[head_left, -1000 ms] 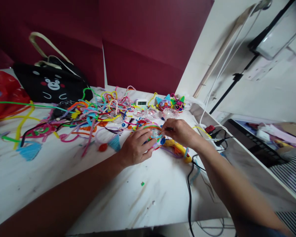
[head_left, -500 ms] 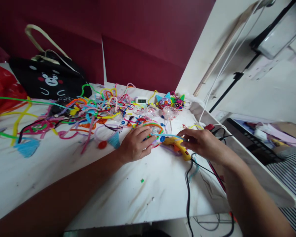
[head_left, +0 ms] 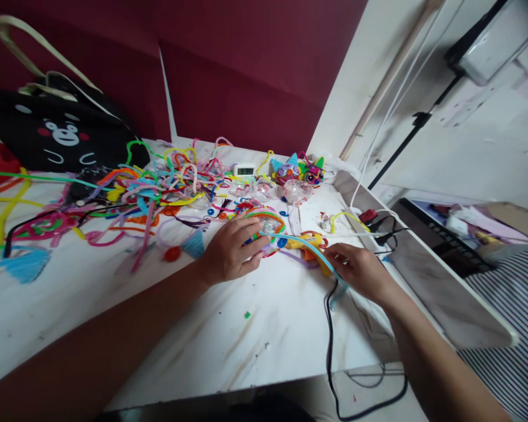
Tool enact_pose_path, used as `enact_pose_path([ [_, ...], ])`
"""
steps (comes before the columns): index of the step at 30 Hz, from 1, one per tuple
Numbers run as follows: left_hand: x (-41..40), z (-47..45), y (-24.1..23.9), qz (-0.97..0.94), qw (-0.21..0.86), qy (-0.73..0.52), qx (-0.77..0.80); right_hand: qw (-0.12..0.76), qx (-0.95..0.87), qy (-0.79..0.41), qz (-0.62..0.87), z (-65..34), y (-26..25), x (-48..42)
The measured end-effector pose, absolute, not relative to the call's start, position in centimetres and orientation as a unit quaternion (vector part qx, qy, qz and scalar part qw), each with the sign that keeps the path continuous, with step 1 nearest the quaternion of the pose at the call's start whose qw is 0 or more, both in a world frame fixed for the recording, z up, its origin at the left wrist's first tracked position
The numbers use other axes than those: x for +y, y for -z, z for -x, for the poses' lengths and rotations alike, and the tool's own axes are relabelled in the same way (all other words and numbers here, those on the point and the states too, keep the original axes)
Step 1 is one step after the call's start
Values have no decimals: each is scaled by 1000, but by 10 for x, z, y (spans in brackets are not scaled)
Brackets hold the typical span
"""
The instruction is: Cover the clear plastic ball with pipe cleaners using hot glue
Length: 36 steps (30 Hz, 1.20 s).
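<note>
My left hand (head_left: 230,251) rests curled over a clear plastic ball (head_left: 269,225) wrapped in coloured pipe cleaners, pressing it on the white table (head_left: 255,340). My right hand (head_left: 361,271) pinches the end of a light blue pipe cleaner (head_left: 305,249), pulled out taut from the ball toward the table's right edge. A yellow glue gun (head_left: 310,246) lies just beyond the blue strand, between my two hands, with its black cord (head_left: 330,340) running off the front edge.
A heap of coloured pipe cleaners (head_left: 158,190) covers the table's far left. A black bear-face bag (head_left: 61,138) stands behind it. Clear balls (head_left: 264,189), a small digital timer (head_left: 245,170) and a finished pipe-cleaner cat figure (head_left: 297,171) sit at the back. Plugs and cables (head_left: 376,225) lie at the right.
My right hand has moved away from the ball to the right and toward me, drawing the light blue pipe cleaner out. My left hand stays on the ball. The camera has tilted.
</note>
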<state>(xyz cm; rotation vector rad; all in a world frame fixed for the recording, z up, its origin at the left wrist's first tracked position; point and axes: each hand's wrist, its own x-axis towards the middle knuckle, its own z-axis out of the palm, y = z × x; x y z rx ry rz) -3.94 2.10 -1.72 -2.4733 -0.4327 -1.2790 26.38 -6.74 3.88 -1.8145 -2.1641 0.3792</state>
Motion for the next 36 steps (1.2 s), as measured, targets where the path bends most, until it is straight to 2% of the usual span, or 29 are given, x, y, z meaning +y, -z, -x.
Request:
enact_pose_path([
  [3,21,40,17,869,163,442,-150,127,-725,-92,671,-263,-23,-51],
  [11,19,41,13,869,170,439,-150,72,-713,-110,689,-261,-9,-35],
  [22,17,41,11,868,173,442,-149,137,-683,-50,715,-270,-27,-54],
  [29,21,42,18,865,168,448,-150,254,-644,57,719,-264,-51,-70],
  [33,19,42,16,866,173,444,-150,358,-639,33,680,-261,-51,-70],
  [36,17,42,13,866,175,442,-155,447,-631,-30,633,-257,-45,-65],
])
